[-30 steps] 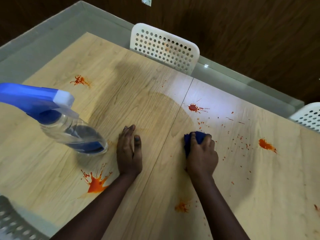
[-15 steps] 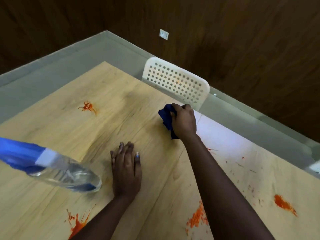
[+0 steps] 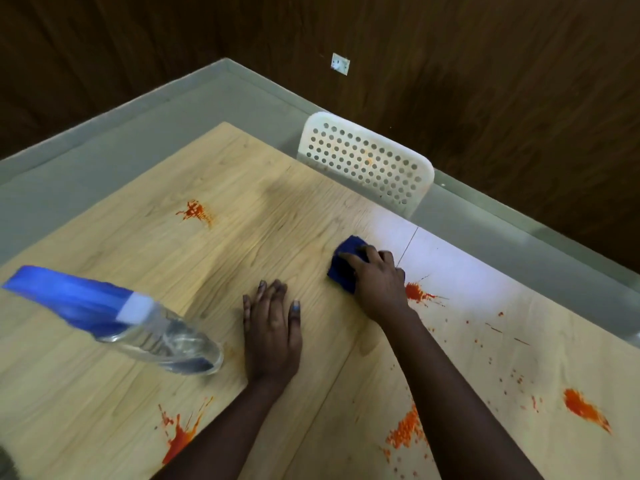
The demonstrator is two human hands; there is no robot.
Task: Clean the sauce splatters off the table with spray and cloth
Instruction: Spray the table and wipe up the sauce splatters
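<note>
Right hand [image 3: 379,282] clutching crumpled blue cloth [image 3: 348,263], pressed on light wooden table [image 3: 242,209] far of centre, just left of red sauce splat [image 3: 417,293]. Left hand [image 3: 272,329] flat, fingers straight. Cloth probably soft, light, bunchable; best held from top. Clear spray bottle with blue trigger head [image 3: 138,327] near left, likely slippery.

Right hand [image 3: 377,282] with blue cloth [image 3: 346,263] was carried from beside red splat [image 3: 417,292] up to table's far edge near white chair [image 3: 367,161], then was drawn back part-way toward that splat, stopping just left of it. Splat was covered by forearm half a second ago, now was exposed again. Cloth was kept bunched under curled fingers.
</note>
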